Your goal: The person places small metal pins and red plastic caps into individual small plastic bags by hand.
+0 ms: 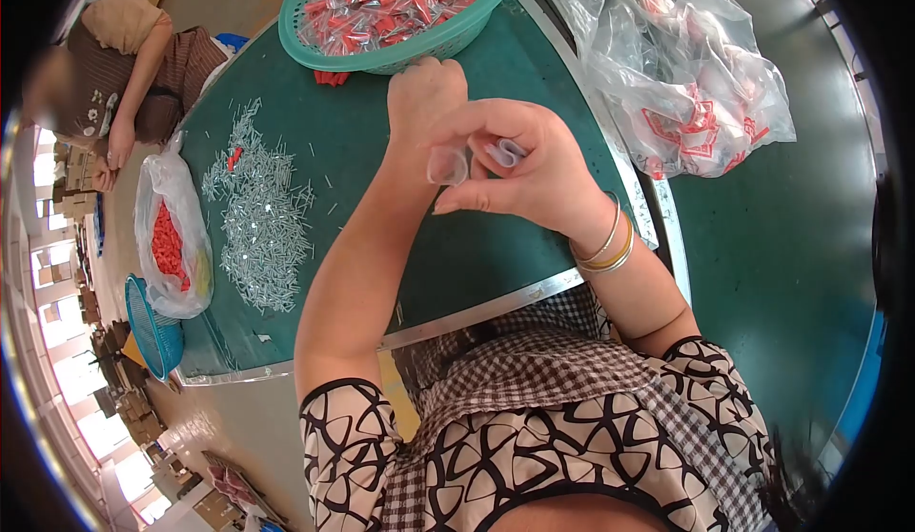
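Observation:
My right hand [534,165] is curled round small clear plastic pieces. One clear piece with a round end [446,166] sits between the thumb and forefinger. Another rolled, tube-like clear piece [507,153] rests against the curled fingers. My left hand [427,98] is beyond it, back upward and knuckles bent, just below the rim of a green plastic basket [381,58]. Its fingers are folded out of sight, so whatever they hold is hidden. Red and clear wrapped pieces [391,3] fill the basket. A few red pieces [331,78] lie under its edge.
Many small clear tubes [262,227] are heaped on the green tabletop [348,165]. At left are a plastic bag of red pieces [167,241] and a blue basket [152,332]. A clear bag [686,74] lies at right. Another person [124,74] sits at far left.

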`<action>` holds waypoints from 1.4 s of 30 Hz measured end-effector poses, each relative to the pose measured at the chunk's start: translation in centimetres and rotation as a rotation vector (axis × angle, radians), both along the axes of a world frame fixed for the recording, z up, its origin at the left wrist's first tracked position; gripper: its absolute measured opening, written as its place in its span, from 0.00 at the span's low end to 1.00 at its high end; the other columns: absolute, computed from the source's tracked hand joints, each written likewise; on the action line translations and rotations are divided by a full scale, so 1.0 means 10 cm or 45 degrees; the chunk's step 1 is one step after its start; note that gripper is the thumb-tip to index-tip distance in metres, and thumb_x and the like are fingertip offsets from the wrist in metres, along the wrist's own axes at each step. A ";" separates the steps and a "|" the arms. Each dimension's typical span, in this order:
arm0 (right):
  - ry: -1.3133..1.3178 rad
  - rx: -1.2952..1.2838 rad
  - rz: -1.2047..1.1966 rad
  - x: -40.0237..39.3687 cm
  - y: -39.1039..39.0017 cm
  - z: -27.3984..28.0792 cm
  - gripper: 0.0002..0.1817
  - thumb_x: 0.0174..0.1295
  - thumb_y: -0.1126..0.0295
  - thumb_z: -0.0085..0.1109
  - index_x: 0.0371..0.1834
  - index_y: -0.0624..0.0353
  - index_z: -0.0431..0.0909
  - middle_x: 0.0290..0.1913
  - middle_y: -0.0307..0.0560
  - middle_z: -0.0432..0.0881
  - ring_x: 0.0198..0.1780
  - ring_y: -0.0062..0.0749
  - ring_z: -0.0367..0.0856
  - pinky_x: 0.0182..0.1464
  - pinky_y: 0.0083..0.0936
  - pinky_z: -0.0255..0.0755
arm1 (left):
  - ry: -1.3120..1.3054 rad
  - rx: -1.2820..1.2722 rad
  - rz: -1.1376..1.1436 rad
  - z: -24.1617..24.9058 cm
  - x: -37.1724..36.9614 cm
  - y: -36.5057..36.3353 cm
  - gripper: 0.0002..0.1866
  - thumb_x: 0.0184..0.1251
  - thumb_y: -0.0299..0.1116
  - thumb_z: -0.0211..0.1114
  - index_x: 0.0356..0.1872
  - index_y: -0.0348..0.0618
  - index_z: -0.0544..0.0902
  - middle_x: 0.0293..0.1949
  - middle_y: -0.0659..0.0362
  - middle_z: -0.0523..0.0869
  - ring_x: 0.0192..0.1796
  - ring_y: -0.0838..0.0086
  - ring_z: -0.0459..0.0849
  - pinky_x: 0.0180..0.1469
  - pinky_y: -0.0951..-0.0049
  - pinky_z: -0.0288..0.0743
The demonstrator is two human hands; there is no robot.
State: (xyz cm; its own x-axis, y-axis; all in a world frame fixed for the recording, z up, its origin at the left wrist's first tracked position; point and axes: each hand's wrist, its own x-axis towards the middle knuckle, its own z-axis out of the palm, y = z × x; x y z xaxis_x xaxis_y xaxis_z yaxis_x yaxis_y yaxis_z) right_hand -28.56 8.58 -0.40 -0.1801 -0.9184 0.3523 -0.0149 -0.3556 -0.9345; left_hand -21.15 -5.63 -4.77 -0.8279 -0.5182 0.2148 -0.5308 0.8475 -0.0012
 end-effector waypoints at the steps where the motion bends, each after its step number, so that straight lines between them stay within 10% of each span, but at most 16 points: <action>1: 0.005 0.035 -0.008 -0.01 0.03 0.00 0.23 0.44 0.77 0.79 0.46 0.60 0.82 0.33 0.34 0.83 0.25 0.09 0.65 0.28 0.11 0.63 | 0.047 -0.026 -0.039 -0.02 0.01 -0.04 0.08 0.47 0.33 0.66 0.25 0.40 0.81 0.28 0.53 0.83 0.34 0.61 0.85 0.38 0.59 0.76; 11: -0.002 0.234 -0.036 0.04 0.06 -0.19 0.22 0.47 0.73 0.77 0.47 0.60 0.82 0.37 0.36 0.85 0.39 0.19 0.80 0.42 0.19 0.73 | 1.147 1.053 0.146 0.58 0.96 0.56 0.06 0.61 0.21 0.67 0.39 0.37 0.83 0.36 0.63 0.83 0.35 0.83 0.79 0.42 0.82 0.73; 24: -0.082 0.275 0.067 0.14 0.03 -0.28 0.23 0.47 0.75 0.77 0.48 0.60 0.82 0.38 0.38 0.86 0.42 0.19 0.81 0.45 0.18 0.72 | 1.093 0.814 0.151 0.43 1.14 0.48 0.07 0.62 0.18 0.64 0.40 0.37 0.85 0.37 0.59 0.85 0.35 0.76 0.81 0.40 0.79 0.74; 38: -0.087 0.276 0.089 0.11 0.03 -0.30 0.21 0.49 0.74 0.76 0.48 0.58 0.82 0.41 0.38 0.86 0.41 0.19 0.81 0.41 0.19 0.74 | -0.017 0.115 -0.202 0.06 0.40 -0.19 0.06 0.54 0.25 0.62 0.33 0.39 0.85 0.33 0.54 0.85 0.38 0.58 0.84 0.41 0.61 0.78; 42: 0.038 0.306 0.076 0.10 0.04 -0.26 0.21 0.49 0.72 0.77 0.48 0.57 0.83 0.41 0.37 0.85 0.40 0.19 0.80 0.40 0.18 0.74 | 0.171 0.097 -0.204 0.03 0.44 -0.13 0.05 0.54 0.25 0.65 0.32 0.38 0.84 0.33 0.52 0.84 0.38 0.58 0.84 0.41 0.62 0.78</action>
